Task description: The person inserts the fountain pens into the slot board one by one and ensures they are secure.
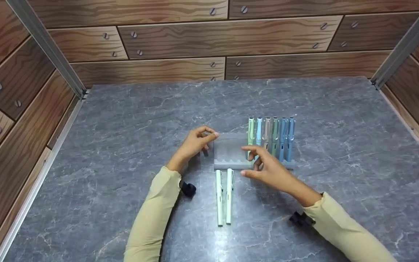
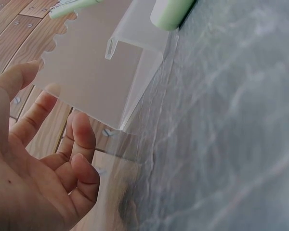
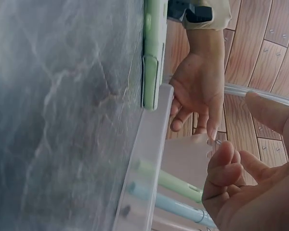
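Observation:
A frosted clear pen rack [image 1: 231, 147] stands on the table, with several capped pens standing in the slots of its right half. My left hand [image 1: 196, 142] pinches the rack's upper left corner between thumb and index finger; its other fingers curl free beside it. In front of the rack's right half hovers my right hand [image 1: 269, 169], thumb and fingers apart and holding nothing. It is nearest to the light green pen [image 1: 250, 133] and light blue pen [image 1: 259, 127], partly hiding them. Two pale mint pens, a left one [image 1: 219, 198] and a right one [image 1: 229, 196], lie side by side before the rack.
To the right in the rack stand a grey-brown pen [image 1: 267, 131], a dark green pen [image 1: 275, 133] and two blue pens [image 1: 287, 140]. Grey marbled tabletop [image 1: 140, 127] surrounds the rack. Wood-patterned walls [image 1: 180, 40] enclose the table at the back and sides.

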Tool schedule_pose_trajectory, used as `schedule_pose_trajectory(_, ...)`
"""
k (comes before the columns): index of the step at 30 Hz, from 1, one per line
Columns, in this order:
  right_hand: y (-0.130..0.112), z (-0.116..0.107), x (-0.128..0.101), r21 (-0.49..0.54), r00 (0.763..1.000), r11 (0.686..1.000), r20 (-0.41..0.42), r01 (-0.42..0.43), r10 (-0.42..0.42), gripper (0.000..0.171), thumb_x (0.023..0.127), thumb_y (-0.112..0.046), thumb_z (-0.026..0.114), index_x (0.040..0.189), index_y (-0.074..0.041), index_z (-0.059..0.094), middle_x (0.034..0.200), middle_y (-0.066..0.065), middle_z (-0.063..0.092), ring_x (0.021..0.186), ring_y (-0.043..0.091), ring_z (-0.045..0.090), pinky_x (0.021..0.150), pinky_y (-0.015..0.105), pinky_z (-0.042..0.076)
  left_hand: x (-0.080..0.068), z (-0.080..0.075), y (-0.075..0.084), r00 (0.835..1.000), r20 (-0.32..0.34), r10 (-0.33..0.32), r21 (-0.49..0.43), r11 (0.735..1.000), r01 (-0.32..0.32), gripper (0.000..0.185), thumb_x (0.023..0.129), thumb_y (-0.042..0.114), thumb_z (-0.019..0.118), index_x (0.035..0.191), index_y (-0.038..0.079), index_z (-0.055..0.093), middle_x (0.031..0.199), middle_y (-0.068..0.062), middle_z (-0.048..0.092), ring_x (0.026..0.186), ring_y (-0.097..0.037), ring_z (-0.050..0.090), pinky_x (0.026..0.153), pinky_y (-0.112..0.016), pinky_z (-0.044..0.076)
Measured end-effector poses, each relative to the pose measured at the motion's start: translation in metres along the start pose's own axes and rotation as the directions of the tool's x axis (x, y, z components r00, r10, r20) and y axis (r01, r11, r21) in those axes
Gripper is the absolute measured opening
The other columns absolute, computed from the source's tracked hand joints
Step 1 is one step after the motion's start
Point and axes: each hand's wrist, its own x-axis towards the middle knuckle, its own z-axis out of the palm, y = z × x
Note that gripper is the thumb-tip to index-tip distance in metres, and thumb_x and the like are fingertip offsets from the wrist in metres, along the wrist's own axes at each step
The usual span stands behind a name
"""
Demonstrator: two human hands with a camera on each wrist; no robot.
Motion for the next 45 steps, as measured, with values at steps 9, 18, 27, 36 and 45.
schedule_pose_trajectory(9, 0.002, 0.011, -0.004, 0.032, 0.991, 0.998, 0.126, -0.059, 0.055, 0.069, 0.083, -0.021, 0.077, 0.139, -0.003, 0.041, 0.112, 0.023, 0.047, 0.074, 0.014, 0.050, 0.059, 0.022, 0.046, -0.001, 0.000, -0.001, 1.000, -0.015, 0.005, 0.016, 1.000, -0.005, 0.023, 0.092, 0.031, 0.066, 0.105, 0.011, 0.066, 0.074, -0.008, 0.055, 0.056, -0.017, 0.054, 0.059, -0.034, 0.052)
schedule_pose_trajectory(18, 0.004, 0.025, -0.006, 0.020, 0.970, 0.994, 0.220, -0.112, 0.105, 0.069, 0.082, -0.022, 0.076, 0.138, -0.001, 0.041, 0.111, 0.020, 0.046, 0.073, 0.015, 0.049, 0.058, 0.021, 0.044, -0.004, -0.001, 0.005, 1.000, 0.007, -0.019, 0.008, 1.000, 0.019, 0.029, 0.093, 0.031, 0.064, 0.110, 0.007, 0.063, 0.077, -0.006, 0.054, 0.059, -0.017, 0.053, 0.066, -0.048, 0.054)
schedule_pose_trajectory(27, 0.006, 0.030, -0.005, -0.023, 0.964, 0.992, 0.236, -0.122, 0.124, 0.067, 0.082, -0.021, 0.077, 0.136, -0.001, 0.043, 0.106, 0.017, 0.047, 0.074, 0.015, 0.047, 0.060, 0.022, 0.042, -0.002, 0.000, 0.000, 0.999, -0.030, -0.014, 0.030, 0.999, 0.015, 0.025, 0.092, 0.032, 0.066, 0.106, 0.011, 0.066, 0.076, -0.008, 0.056, 0.058, -0.016, 0.054, 0.057, -0.032, 0.050)
schedule_pose_trajectory(36, 0.010, 0.032, 0.000, -0.055, 0.968, 0.992, 0.219, -0.112, 0.121, 0.068, 0.080, -0.019, 0.078, 0.134, 0.003, 0.044, 0.102, 0.015, 0.048, 0.077, 0.016, 0.045, 0.064, 0.022, 0.041, -0.001, 0.001, 0.000, 1.000, -0.024, -0.007, 0.022, 1.000, 0.008, 0.024, 0.092, 0.033, 0.066, 0.105, 0.012, 0.066, 0.081, -0.010, 0.057, 0.059, -0.017, 0.054, 0.057, -0.034, 0.052)
schedule_pose_trajectory(45, 0.010, 0.034, 0.003, -0.152, 0.974, 0.986, 0.204, -0.069, 0.100, 0.070, 0.079, -0.024, 0.079, 0.134, 0.002, 0.045, 0.101, 0.012, 0.051, 0.078, 0.015, 0.044, 0.069, 0.025, 0.040, 0.000, -0.001, 0.001, 1.000, 0.016, -0.012, 0.000, 1.000, 0.012, 0.028, 0.093, 0.032, 0.065, 0.109, 0.008, 0.064, 0.077, -0.005, 0.054, 0.060, -0.018, 0.053, 0.067, -0.050, 0.053)
